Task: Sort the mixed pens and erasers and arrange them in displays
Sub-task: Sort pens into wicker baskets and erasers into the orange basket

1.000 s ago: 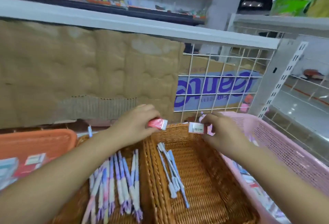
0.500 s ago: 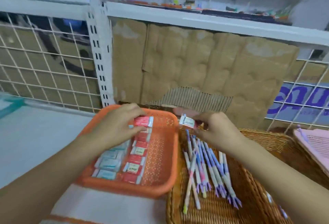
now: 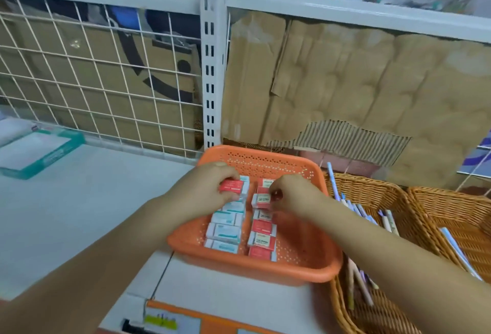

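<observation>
An orange perforated basket [image 3: 297, 262] sits on the white shelf and holds two rows of erasers: teal-and-white ones [image 3: 224, 232] on the left, red ones [image 3: 261, 240] on the right. My left hand [image 3: 204, 193] pinches a red eraser [image 3: 231, 185] over the far end of the left row. My right hand [image 3: 295, 196] pinches another red eraser [image 3: 261, 200] with a white label over the right row. Blue and purple pens [image 3: 357, 210] lie in a wicker basket [image 3: 377, 193] to the right, partly hidden by my right arm.
A second wicker basket [image 3: 457, 208] with a few pens stands further right. A teal-edged flat box [image 3: 34, 153] lies at the far left of the shelf. Wire mesh and torn cardboard back the shelf. A price label strip runs along the front edge.
Both hands have carried their erasers left, from above the wicker baskets down into the orange basket. The view has swung left with them.
</observation>
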